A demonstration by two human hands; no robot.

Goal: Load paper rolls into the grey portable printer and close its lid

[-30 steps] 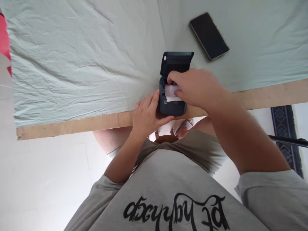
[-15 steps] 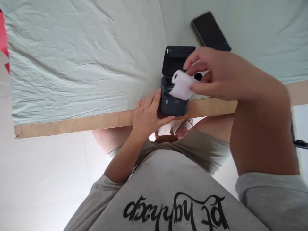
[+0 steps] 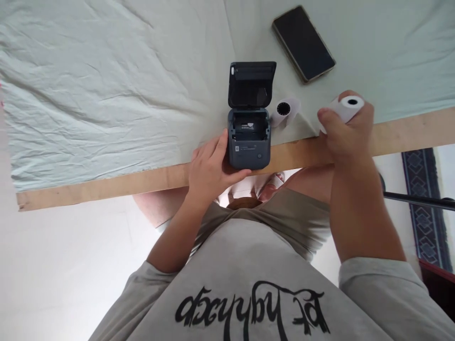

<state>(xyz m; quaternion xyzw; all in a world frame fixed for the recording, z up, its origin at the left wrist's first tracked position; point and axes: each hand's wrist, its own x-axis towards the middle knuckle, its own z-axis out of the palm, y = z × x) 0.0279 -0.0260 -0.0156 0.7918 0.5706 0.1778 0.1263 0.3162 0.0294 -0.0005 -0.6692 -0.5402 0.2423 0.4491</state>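
A small dark blue thermal printer stands at the table's front edge with its black lid swung up. No roll sits in its bay, where a small white label shows. My left hand steadies it, fingers along its left side and thumb across the front edge. Off to the right, my right hand grips a white paper roll, its small dark core hole facing up. Between that hand and the printer lies a second paper roll with a black core and a loose strip of paper trailing right.
A black phone in a clear case lies behind the rolls. Pale green cloth covers the table up to a bare wooden edge. Below right are a thin black bar and a dark patterned strip.
My right hand has carried the paper roll from above the printer's bay to the right, uncovering the bay and the second roll. My left hand stays on the printer.
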